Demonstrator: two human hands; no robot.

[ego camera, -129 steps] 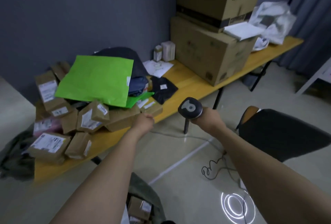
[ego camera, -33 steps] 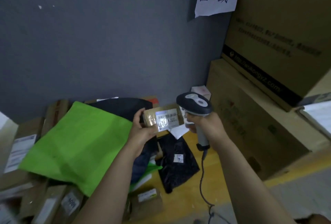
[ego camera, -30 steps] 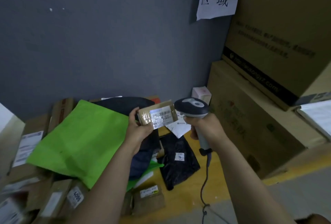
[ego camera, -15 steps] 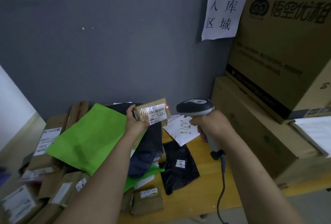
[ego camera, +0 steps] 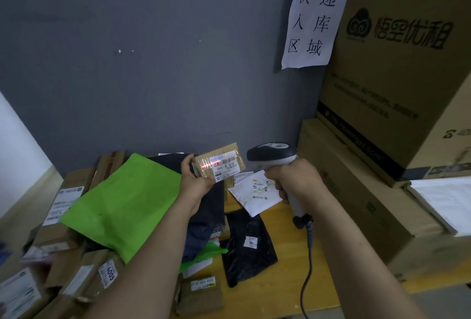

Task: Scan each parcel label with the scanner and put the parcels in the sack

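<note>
Head view: the left hand [ego camera: 197, 183] is gripping a small brown parcel [ego camera: 219, 164] above the counter [ego camera: 288, 290], just left of the scanner [ego camera: 274, 159] the right hand [ego camera: 293, 178] is clutching, red light crossing its label [ego camera: 224, 169] reading "501E". Stacked cartons [ego camera: 369, 191] are crowding the right edge, a green mailer [ego camera: 122, 204] is filling the left, and a wall sign [ego camera: 312, 18] is reading "快递入库区域".

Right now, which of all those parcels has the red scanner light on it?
The small brown parcel held up in the left hand. A red line glows across its label; the parcels lying on the table have none.
</note>
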